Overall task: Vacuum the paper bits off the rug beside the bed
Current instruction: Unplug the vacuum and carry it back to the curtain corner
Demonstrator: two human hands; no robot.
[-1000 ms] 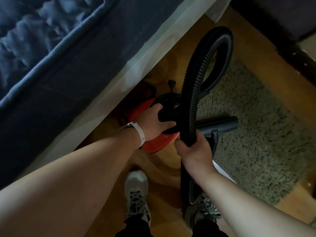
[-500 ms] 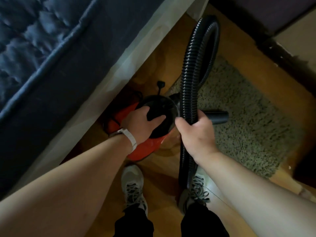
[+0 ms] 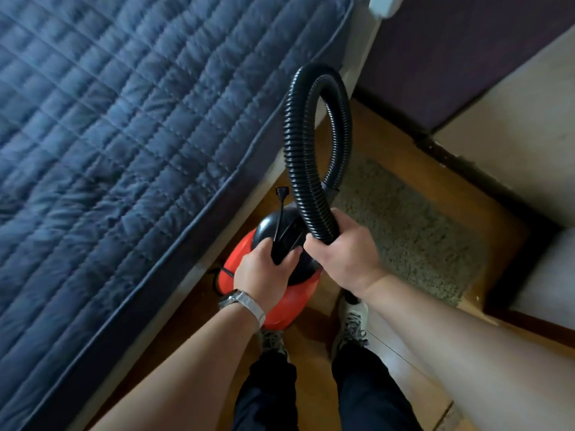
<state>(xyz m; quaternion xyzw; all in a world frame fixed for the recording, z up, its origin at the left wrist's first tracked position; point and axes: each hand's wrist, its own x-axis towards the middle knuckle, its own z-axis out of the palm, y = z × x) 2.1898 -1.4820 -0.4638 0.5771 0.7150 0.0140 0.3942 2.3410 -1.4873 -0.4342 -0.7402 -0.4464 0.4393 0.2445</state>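
Whereas half a second ago the vacuum (image 3: 289, 303) sat low against the bed (image 3: 124, 135), it now hangs clear of it, covering most of the left shoe (image 3: 273, 339). The left hand (image 3: 263, 275) grips its black top handle (image 3: 278, 244). The right hand (image 3: 345, 253) is wrapped round the hose (image 3: 306, 150), whose loop rises higher. Beyond, the rug (image 3: 410, 231) lies beside the bed. The hose's lower run hides behind the wrist, and paper bits are indiscernible.
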